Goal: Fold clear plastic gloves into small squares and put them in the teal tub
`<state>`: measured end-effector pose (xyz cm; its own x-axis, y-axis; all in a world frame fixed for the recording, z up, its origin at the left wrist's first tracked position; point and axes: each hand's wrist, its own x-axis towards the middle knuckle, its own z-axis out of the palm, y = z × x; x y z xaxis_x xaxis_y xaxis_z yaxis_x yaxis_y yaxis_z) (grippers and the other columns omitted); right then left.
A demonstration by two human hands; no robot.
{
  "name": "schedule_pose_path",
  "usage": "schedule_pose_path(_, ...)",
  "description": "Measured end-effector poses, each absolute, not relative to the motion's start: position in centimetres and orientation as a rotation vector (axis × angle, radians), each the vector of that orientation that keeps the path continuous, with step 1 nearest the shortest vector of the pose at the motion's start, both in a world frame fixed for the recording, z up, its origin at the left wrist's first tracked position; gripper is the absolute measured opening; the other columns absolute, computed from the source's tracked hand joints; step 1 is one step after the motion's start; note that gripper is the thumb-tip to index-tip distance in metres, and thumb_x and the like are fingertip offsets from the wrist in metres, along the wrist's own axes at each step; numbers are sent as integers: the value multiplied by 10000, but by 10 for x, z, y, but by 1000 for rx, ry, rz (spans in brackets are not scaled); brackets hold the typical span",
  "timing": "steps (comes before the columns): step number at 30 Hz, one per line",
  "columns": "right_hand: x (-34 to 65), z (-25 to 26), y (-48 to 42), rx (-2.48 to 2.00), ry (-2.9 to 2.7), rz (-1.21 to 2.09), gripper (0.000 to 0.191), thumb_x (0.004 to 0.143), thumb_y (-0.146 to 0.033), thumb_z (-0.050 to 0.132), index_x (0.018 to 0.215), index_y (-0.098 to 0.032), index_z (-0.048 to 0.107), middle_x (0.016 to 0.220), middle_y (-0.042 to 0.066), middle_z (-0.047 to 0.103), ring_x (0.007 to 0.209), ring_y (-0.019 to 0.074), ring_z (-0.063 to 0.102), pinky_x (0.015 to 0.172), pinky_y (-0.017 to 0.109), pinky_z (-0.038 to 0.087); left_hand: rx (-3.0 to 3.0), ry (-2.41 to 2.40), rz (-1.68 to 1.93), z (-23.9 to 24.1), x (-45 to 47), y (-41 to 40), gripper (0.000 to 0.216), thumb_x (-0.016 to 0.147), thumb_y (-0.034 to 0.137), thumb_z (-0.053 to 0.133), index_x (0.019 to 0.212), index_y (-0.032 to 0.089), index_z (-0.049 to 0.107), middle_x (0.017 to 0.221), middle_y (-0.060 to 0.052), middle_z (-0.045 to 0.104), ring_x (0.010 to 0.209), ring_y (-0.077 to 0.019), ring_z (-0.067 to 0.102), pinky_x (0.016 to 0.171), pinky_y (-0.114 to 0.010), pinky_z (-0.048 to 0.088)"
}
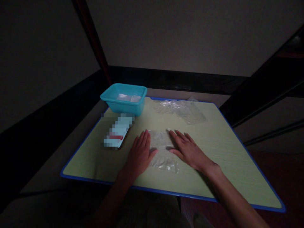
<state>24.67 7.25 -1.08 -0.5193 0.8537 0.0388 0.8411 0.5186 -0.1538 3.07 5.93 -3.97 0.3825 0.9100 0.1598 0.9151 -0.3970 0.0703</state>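
A thin, clear, wrinkled plastic piece lies flat on the table between my hands; whether it is a bag or a folded disposable glove I cannot tell. My left hand rests flat along its left side, fingers stretched forward and thumb over the plastic. On the other side, my right hand lies with fingers spread, its fingertips at the upper right edge and its thumb by the right side. Farther back is more crumpled clear plastic, spread out loosely.
A turquoise plastic basket with whitish, clear contents stands at the back left. In front of it lies a pale blue and white pack, blurred out in part. The pale tabletop has a blue rim, with walls behind and to the left.
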Motion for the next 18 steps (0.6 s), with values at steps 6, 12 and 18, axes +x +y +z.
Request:
schedule_pose_path(6, 248, -18, 69, -1534, -2586, 157, 694, 902, -524, 320, 1439, -117, 158, 1427, 171, 345, 1330, 301, 265, 1044, 552, 259, -2597, -1705, -304, -40, 31, 61, 581, 900, 392, 413, 1313, -12, 355, 1411, -240, 323, 1324, -317, 288, 1047, -477, 312)
schedule_pose_path(12, 234, -11, 67, -1317, -2676, 187, 646, 915, -456, 341, 1433, -104, 184, 1457, 165, 272, 1352, 252, 217, 1076, 528, 204, -2623, -1686, -364, -40, 30, 59, 555, 919, 350, 356, 1344, -2, 302, 1433, -227, 288, 1349, -294, 234, 1054, -471, 300)
schedule_pose_path(18, 221, -12, 64, -1151, -2819, 316, 747, 880, -548, 358, 1414, -46, 211, 1458, 185, 228, 1359, 248, 185, 1097, 507, 154, -2658, -1616, -312, -41, 30, 58, 528, 924, 343, 337, 1333, 9, 332, 1425, -214, 319, 1345, -282, 253, 1051, -461, 301)
